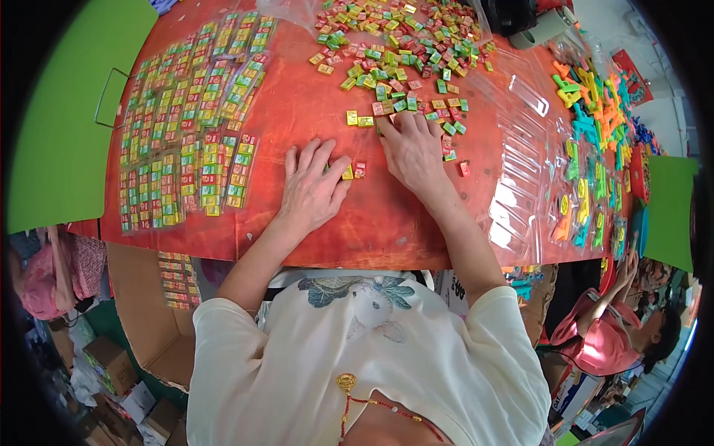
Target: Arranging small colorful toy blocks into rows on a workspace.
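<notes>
My left hand (312, 186) rests on the red tabletop (357, 230) with its fingers spread and bent. Beside its index finger and thumb lie a small yellow box (347, 172) and a small red box (360, 170), side by side; another piece is partly covered by the fingers. Further right, my right hand (414, 152) reaches to the near edge of a loose pile of small coloured boxes (401, 56). Its fingers curl down close together among the pieces, and whatever lies under the fingertips is hidden. Two yellow boxes (358, 119) sit just left of it.
Clear packs filled with rows of similar boxes (186, 111) cover the table's left side. On the right are clear plastic trays (518, 171) and bright toy pieces (595, 104). A cardboard box (163, 334) stands below the front edge. Another person (610, 327) sits at the right.
</notes>
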